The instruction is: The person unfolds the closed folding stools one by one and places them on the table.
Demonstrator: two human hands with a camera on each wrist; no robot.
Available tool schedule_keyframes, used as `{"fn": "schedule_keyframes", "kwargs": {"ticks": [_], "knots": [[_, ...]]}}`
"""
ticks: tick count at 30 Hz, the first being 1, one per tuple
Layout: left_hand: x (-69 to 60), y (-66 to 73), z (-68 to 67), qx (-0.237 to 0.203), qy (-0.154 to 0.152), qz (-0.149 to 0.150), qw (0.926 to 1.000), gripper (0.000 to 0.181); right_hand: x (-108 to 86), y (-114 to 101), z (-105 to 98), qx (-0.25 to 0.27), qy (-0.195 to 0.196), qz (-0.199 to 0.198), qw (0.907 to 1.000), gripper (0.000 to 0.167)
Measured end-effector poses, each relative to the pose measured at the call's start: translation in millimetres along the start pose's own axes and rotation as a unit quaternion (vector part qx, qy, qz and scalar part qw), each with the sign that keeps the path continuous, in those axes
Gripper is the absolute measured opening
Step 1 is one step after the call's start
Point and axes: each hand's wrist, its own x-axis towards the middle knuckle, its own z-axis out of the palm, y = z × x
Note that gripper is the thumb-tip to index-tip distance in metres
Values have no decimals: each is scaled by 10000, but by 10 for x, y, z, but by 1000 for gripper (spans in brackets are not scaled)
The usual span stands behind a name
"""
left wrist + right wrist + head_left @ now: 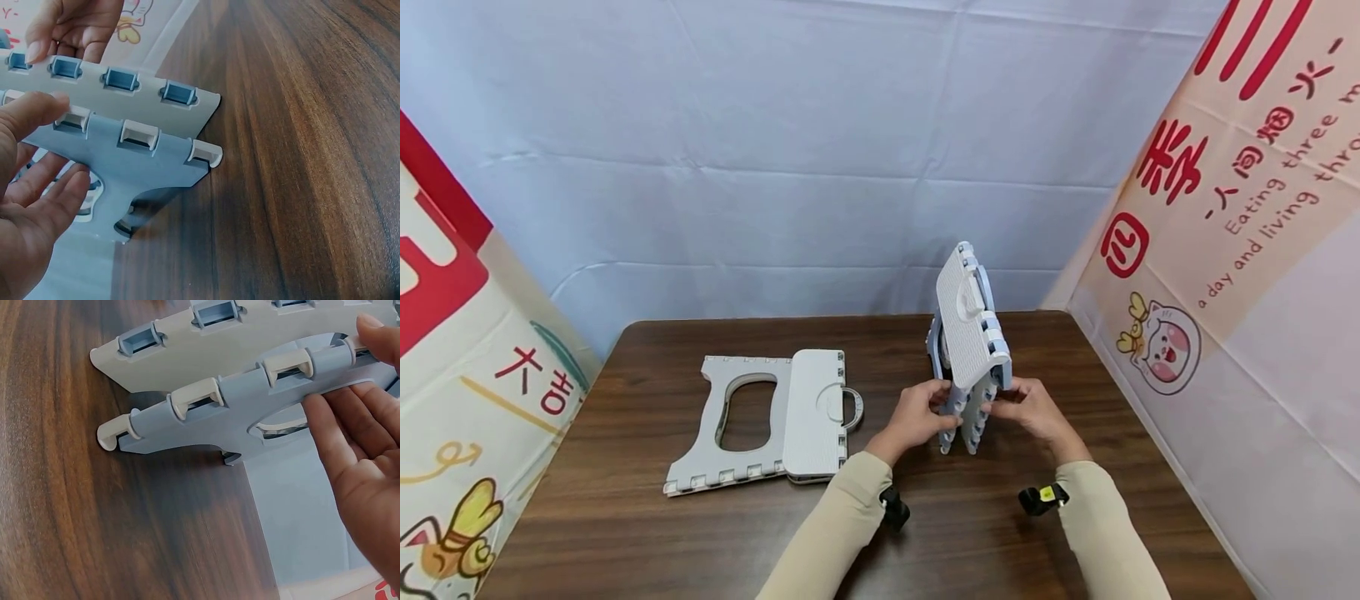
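A white and blue-grey folding stool [964, 321] stands partly unfolded at the right of the table, its top panels raised in a narrow peak and its two leg panels a little apart. My left hand [917, 414] grips the left leg panel [150, 159], thumb on the hinged edge and fingers beneath. On the other side my right hand [1030, 410] pinches the right leg panel [206, 406] between thumb and fingers. Left of them, a second white stool [816, 408] lies folded flat with its loop handle [853, 408] pointing right.
The brown wooden table [700, 542] reaches back to a pale cloth backdrop [737, 192]. Printed cloths with red characters hang at the left [445, 375] and right [1262, 275]. Black straps with small devices are on both wrists.
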Motion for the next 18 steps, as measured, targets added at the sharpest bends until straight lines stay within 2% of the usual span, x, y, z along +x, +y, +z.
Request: {"fn": "schedule_keyframes", "kwargs": {"ticks": [5,11,18], "knots": [[18,14,-20,23,-82,-22,10000,48,43,194,-96,166,14,-72,9998,25],[26,39,-67,192,-267,-314,9990,49,29,216,-154,-109,-5,-16,9999,28],[48,25,-77,194,-350,-362,9985,51,1,196,-220,-361,-50,139,9992,27]]}}
